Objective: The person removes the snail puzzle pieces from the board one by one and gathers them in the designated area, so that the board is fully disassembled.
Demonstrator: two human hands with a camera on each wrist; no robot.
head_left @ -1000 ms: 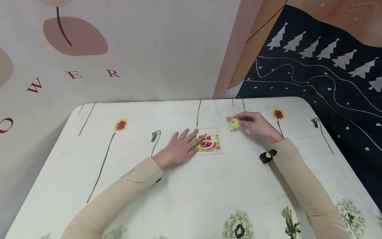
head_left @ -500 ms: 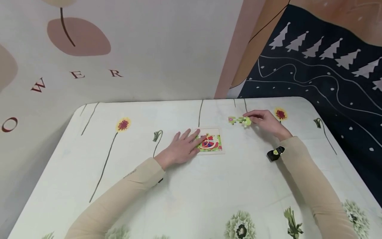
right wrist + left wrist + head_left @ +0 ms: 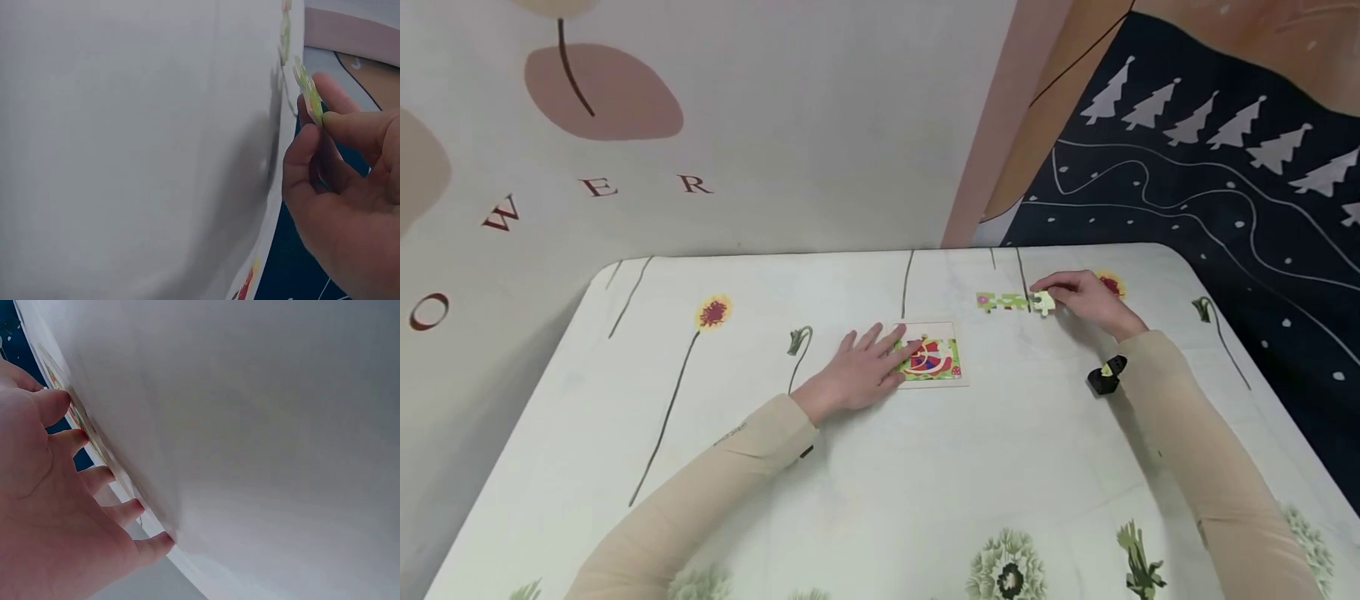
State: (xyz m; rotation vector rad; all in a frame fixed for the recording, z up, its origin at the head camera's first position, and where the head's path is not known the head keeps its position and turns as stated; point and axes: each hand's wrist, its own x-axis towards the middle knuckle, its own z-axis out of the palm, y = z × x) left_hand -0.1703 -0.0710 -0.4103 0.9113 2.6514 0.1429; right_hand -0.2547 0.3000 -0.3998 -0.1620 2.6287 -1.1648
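Note:
A small jigsaw puzzle board (image 3: 934,362) with a pale rim lies on the table, its picture red, blue and green. My left hand (image 3: 854,373) rests over its left side, fingers spread. In the left wrist view the fingertips (image 3: 164,540) reach down to the board's edge and the table. Farther right, my right hand (image 3: 1093,302) pinches a light green puzzle piece (image 3: 1042,302) between thumb and fingers. The right wrist view shows this piece (image 3: 309,94) tilted on edge, off the table. Left of it, other green puzzle pieces (image 3: 1012,302) lie in a row.
The white cloth (image 3: 880,500) on the table has printed flowers. Behind the far edge stands a pale wall hanging (image 3: 820,125), with a dark one (image 3: 1187,167) at the right. A black wrist camera (image 3: 1105,377) sits by the right cuff.
My right hand has moved to the right along the row. Green puzzle pieces it earlier covered or held now lie in a line to its left. The left hand stays on the board.

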